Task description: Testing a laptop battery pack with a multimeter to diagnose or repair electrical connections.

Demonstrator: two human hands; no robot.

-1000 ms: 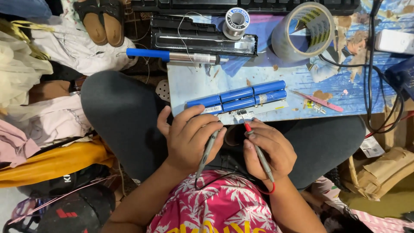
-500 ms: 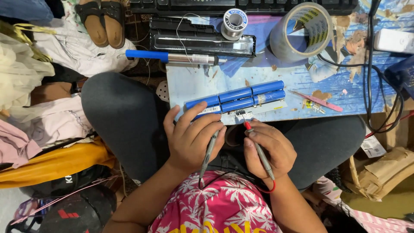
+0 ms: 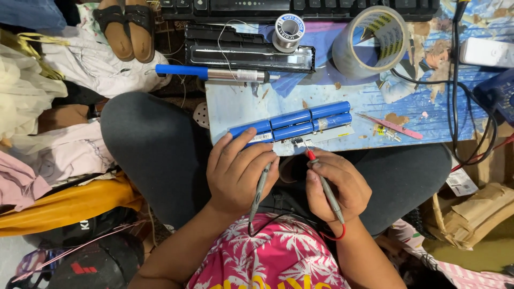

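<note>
The left hand [image 3: 240, 171] grips a black-tipped probe [image 3: 259, 188] like a pen, its fingers also resting on the blue battery pack [image 3: 292, 124], which lies at the near edge of the low table [image 3: 241, 104]. The right hand [image 3: 333, 184] grasps a red-tipped probe [image 3: 320, 179], tip touching the small circuit strip [image 3: 305, 143] just beside the cells. To do this well, each tip should sit on one contact only, hands braced, and the tips kept apart. A tape roll [image 3: 371, 42] sits behind.
</note>
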